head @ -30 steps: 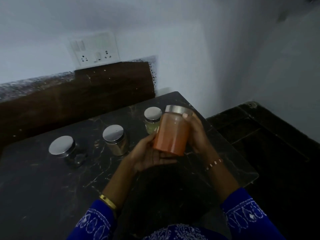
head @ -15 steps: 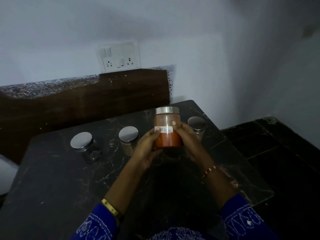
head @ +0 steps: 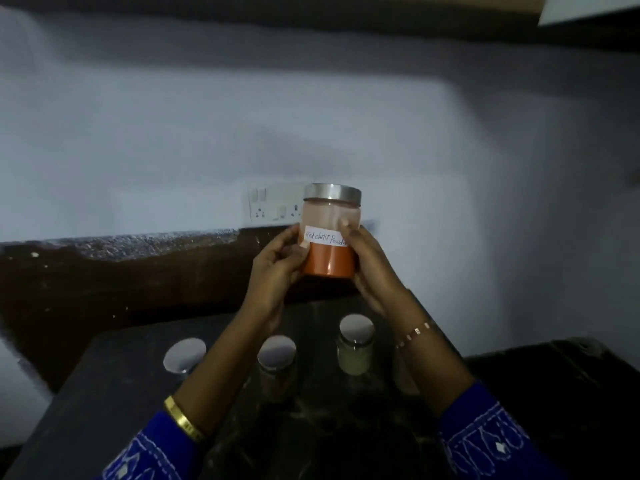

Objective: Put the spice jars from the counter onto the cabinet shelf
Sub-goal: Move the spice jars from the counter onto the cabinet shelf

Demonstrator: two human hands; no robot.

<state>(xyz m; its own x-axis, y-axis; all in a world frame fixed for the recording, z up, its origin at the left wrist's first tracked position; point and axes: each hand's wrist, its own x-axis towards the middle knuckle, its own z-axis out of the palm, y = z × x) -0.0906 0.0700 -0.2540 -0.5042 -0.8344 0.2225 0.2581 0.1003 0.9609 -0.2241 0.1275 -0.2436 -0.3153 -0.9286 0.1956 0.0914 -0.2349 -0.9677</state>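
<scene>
One text can be read: a white paper label (head: 325,239) stuck across the front of the red jar (head: 329,233), handwritten in dark ink, "Red chilli Powder". Its last letters run under the right hand's (head: 372,261) fingers (head: 347,227), and the left thumb touches its left end. The other jars show no readable labels.

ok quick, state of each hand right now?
Left hand: holding the red chilli powder jar, fingers curled round its left side.
Right hand: holding the same jar, gripping its right side.
</scene>
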